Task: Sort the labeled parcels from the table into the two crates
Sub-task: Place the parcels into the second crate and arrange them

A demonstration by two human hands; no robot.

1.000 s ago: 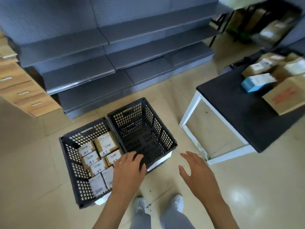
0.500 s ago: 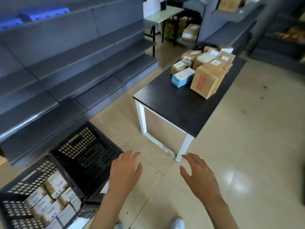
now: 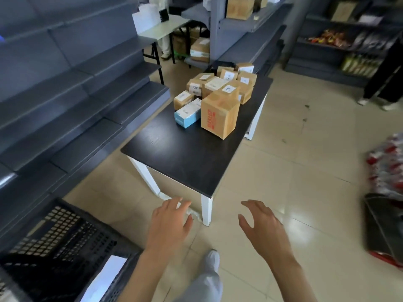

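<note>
Both hands hang empty over the floor, the left hand [image 3: 169, 223] and right hand [image 3: 260, 223] with fingers [image 3: 248, 203] loosely spread. A black crate [image 3: 65, 243] sits low to the left. Ahead, past the bare near end of the bench [image 3: 185, 153], the labeled parcels [image 3: 218, 92] cluster at its far end. The tall red-printed carton [image 3: 219, 114] stands upright, nearest, closer to the right hand, I'd judge.

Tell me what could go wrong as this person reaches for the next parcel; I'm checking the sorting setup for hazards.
The parcels sit heaped at the far end of the table, so pulling one could topple others. The tall box with red print stands near the table's edge and might get knocked off. Both hands are empty.
</note>
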